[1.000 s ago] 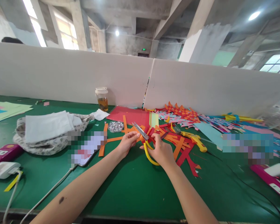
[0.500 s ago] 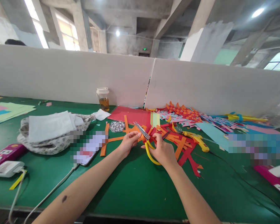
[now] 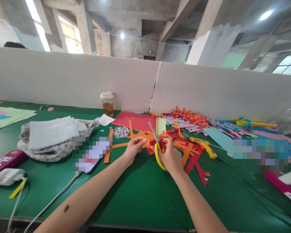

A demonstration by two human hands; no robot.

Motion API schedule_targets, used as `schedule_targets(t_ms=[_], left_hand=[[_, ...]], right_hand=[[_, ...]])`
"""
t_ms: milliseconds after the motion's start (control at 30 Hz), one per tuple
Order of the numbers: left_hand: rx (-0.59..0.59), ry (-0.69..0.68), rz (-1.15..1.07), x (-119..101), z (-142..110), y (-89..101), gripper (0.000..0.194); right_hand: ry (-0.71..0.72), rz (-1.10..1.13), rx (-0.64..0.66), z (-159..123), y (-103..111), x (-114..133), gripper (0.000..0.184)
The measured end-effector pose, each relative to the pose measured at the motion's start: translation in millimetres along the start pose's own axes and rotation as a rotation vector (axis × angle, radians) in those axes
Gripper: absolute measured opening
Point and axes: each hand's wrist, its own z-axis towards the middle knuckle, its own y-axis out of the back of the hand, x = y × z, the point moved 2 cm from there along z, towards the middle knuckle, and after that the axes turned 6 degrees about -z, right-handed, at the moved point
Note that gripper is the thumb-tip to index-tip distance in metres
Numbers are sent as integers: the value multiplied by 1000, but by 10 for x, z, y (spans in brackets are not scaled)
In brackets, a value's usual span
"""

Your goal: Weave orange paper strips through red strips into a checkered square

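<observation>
My right hand clasps metal scissors; my left hand pinches flat orange paper over the smooth green table, concrete ceiling far off.

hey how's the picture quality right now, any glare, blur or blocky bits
Head view: upper-left windows blown out, ceiling lamp glaring; head view: phone screen pixelated; head view: soft shadows on the table; head view: scissors recognizable, fine blade detail soft.
</observation>
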Motion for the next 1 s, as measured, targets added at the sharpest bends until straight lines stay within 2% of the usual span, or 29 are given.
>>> schedule_targets(t_ms=[200,433,667,1000], left_hand=[[5,-10,36,-8,-8,-5,32],[-1,-9,24,-2,-3,1,30],[-12,-1,-70,-44,-7,8,29],[2,10,-88,-60,-39,7,30]], right_hand=[[-21,13,14,-5,34,23,37],[51,-39,41,-10,70,63,38],[211,-98,28,-14,56,58,45],[237,-145,40,-32,41,67,45]])
